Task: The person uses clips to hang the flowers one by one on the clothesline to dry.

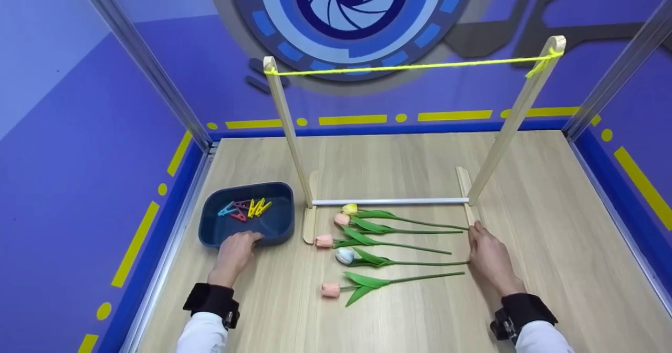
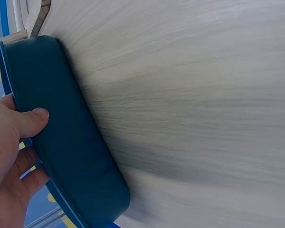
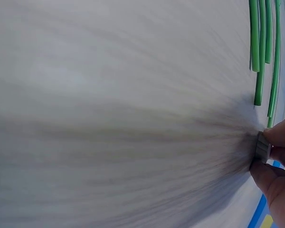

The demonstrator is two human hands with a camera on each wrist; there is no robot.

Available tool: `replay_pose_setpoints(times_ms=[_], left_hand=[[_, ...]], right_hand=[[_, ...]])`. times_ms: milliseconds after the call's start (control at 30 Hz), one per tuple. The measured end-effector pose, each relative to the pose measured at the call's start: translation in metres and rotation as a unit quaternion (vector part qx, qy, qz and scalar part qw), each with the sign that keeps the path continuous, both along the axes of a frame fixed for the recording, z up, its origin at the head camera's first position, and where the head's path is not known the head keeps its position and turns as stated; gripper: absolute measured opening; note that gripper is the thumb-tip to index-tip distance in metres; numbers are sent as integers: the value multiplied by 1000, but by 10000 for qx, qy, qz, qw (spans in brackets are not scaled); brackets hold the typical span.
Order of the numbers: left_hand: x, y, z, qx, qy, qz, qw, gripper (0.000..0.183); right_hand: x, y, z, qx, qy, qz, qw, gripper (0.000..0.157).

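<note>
My left hand (image 1: pixel 236 254) grips the near rim of a dark blue plastic bin (image 1: pixel 281 206). The left wrist view shows its thumb (image 2: pixel 34 121) on the bin's outer wall and the other fingers over the rim. Small clothespins (image 1: pixel 255 208) in yellow, red and blue lie inside. At the right, my right hand (image 1: pixel 492 258) pinches the front end of the wooden foot (image 3: pixel 262 148) of a rack. Two wooden posts (image 1: pixel 287 127) hold up a yellow string (image 1: pixel 409 66) tied between their tops. A white rod (image 1: pixel 391 201) joins them low down.
Several artificial tulips lie in a row between my hands, stems toward the right: a yellow tulip (image 1: pixel 350 209) at the back, a pale blue tulip (image 1: pixel 345 256), and pink tulips (image 1: pixel 331 290). Blue panels (image 1: pixel 336 98) enclose the wooden tabletop (image 1: pixel 399 321) at the back and sides.
</note>
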State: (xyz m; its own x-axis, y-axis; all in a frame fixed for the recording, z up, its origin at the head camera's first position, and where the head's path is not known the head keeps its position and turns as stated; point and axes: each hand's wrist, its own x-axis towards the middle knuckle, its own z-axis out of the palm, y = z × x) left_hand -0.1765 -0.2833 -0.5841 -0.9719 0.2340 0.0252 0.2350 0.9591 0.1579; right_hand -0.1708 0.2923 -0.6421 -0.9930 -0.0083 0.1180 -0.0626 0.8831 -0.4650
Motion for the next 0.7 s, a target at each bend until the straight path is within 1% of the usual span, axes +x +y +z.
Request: replay_pose_setpoints(times_ms=[300,433,700], left_hand=[[-9,1,-1,56,48,9,10000,33],[-9,2,-2,181,79,18,9998,31],[-11,3,-2,253,-140,103,9995,27]], right_hand=[[1,1,1,43,86,17,10000,36],[1,0,2,42,1,-9,10000,36],[1,0,3,25,-85,-11,10000,37]])
